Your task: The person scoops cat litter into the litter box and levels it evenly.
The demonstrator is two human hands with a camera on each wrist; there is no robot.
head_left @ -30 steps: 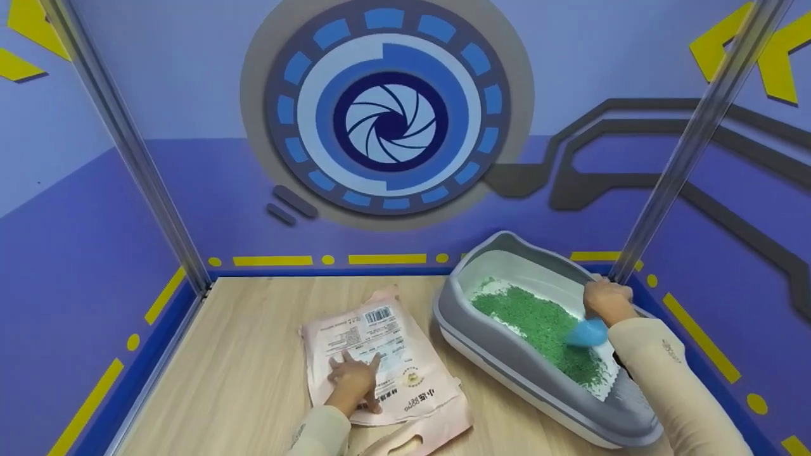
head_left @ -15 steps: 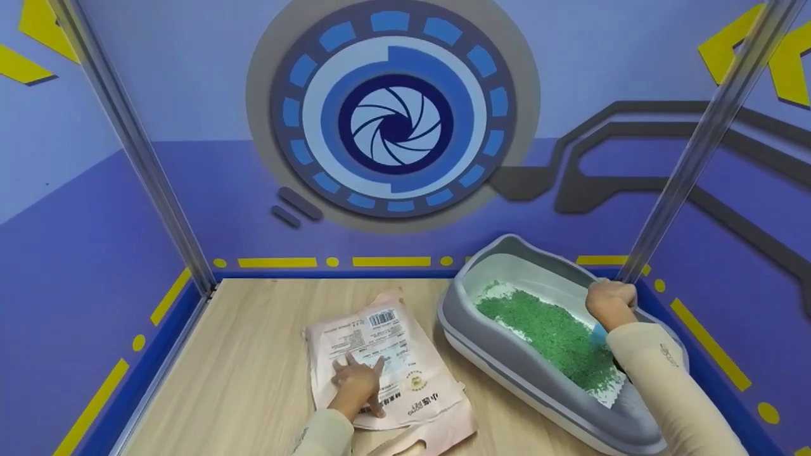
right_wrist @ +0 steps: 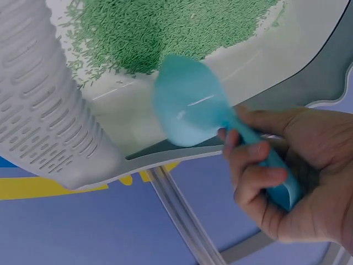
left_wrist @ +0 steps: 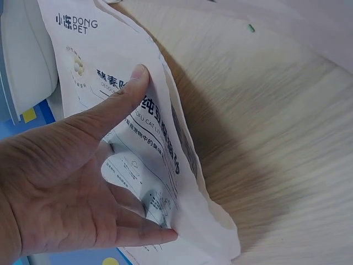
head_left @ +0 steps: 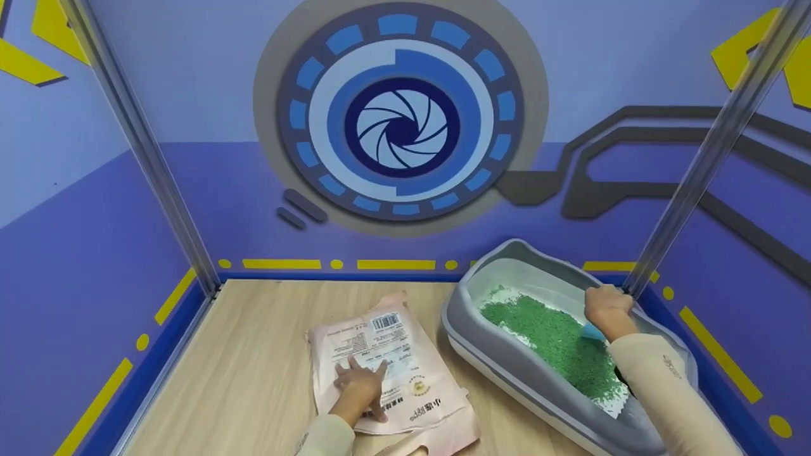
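My right hand (right_wrist: 292,171) curls its fingers round the handle of a light-blue scoop (right_wrist: 190,105). In the head view that hand (head_left: 609,311) is over the right side of a grey and white litter box (head_left: 507,361), largely covering the scoop. Green pellet litter (head_left: 551,339) lies heaped on the box's white floor. My left hand (head_left: 360,386) rests with spread fingers on a pale pink cat litter bag (head_left: 437,380) lying flat on the table. The left wrist view shows the thumb and fingers stretched across the bag's (left_wrist: 127,33) printed face.
The litter box's slotted grey step (right_wrist: 49,105) is at its near end. Purple-blue walls (head_left: 209,209) and metal posts (head_left: 146,158) enclose the wooden table (head_left: 247,354). One stray green pellet (left_wrist: 251,28) lies on the wood beside the bag.
The scoop's blade, first plainly visible at the litter, has moved back under the right hand and is now mostly hidden in the head view. The left hand stays on the bag.
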